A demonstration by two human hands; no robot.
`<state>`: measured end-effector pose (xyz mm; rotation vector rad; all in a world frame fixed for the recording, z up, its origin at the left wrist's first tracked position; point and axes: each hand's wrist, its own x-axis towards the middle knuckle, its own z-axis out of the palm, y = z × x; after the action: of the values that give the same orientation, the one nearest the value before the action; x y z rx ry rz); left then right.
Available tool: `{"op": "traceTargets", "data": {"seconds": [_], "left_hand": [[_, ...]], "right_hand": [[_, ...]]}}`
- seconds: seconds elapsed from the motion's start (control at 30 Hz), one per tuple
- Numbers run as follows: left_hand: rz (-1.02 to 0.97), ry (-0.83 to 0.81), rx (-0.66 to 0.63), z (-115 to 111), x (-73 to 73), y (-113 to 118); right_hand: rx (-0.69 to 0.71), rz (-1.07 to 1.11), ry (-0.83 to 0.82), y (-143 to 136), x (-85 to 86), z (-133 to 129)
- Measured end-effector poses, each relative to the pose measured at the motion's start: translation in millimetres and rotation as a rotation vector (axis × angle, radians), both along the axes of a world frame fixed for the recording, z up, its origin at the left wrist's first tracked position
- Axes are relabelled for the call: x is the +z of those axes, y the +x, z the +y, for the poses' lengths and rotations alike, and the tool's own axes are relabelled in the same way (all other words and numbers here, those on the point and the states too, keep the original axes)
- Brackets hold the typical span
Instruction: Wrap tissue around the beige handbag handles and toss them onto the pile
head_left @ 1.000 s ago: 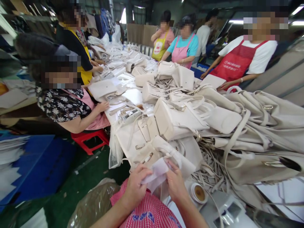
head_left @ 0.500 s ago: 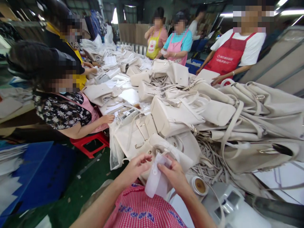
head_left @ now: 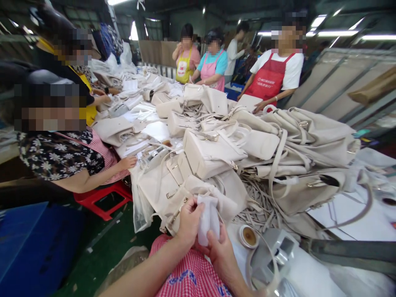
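Thin white sheet (head_left: 208, 216) is betw. both hands: L hand (head_left: 188, 218) has thumb & fingers clamped on its upper L edge, R hand (head_left: 220, 246) pinches its lower edge. Looks flimsy; uneven pull could crease or tear it. Metal clasp (head_left: 175, 216), just L of L fingers, might snag it. Open tub (head_left: 248, 236) w/ brown contents, near R fingers on their R: careless swing could tip it, prob. staining cream bag (head_left: 229, 203) beyond fingertips.

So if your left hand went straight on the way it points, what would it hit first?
The white sheet that the left hand pinches, right at its fingertips. Beyond that, probably the pale bag behind it, though one view leaves the depth unclear.
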<state>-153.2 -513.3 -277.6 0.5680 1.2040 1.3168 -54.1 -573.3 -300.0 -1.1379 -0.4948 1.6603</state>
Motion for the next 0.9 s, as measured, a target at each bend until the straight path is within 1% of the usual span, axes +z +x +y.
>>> {"op": "traceTargets", "data": {"seconds": [0.07,0.1,0.23,0.33,0.4,0.43,0.57,0.63,0.7,0.77,0.83,0.9], "left_hand": [[-0.054,-0.013,0.010,-4.1,-0.6,4.0],[-0.083,-0.026,0.013,-6.0,-0.6,5.2],[-0.178,-0.082,0.018,-8.5,1.9,5.0],[-0.211,-0.102,0.007,-3.0,4.4,-1.0],[-0.225,-0.114,-0.016,2.4,4.9,-7.1],[-0.236,-0.123,-0.034,4.9,4.8,-10.2],[-0.272,-0.140,-0.122,10.7,2.6,-19.9],[-0.263,-0.129,-0.163,11.4,1.8,-25.2],[-0.247,-0.116,-0.215,10.6,2.3,-33.5],[-0.251,-0.106,-0.273,7.0,3.7,-43.9],[-0.311,-0.070,-0.325,-0.8,5.0,-52.3],[-0.365,0.026,-0.363,-11.9,4.4,-54.2]], "right_hand": [[-0.009,0.010,-0.059,0.0,-1.6,-0.8],[-0.001,-0.003,-0.062,0.1,-2.0,-0.9],[0.025,-0.126,-0.028,1.2,-2.1,-3.5],[0.025,-0.227,0.035,5.9,-5.3,-7.3],[0.062,-0.352,0.141,12.1,-10.5,-8.9],[0.085,-0.423,0.230,15.7,-13.6,-9.0],[0.201,-0.664,0.672,26.2,-23.5,-4.9],[0.270,-0.754,0.809,27.8,-26.8,-2.3],[0.309,-0.817,0.876,28.2,-31.0,-1.1],[0.316,-0.858,0.893,29.3,-37.0,-1.0],[0.340,-0.879,0.871,31.9,-43.5,-0.7],[0.409,-0.881,0.817,35.1,-47.8,0.8]]}}
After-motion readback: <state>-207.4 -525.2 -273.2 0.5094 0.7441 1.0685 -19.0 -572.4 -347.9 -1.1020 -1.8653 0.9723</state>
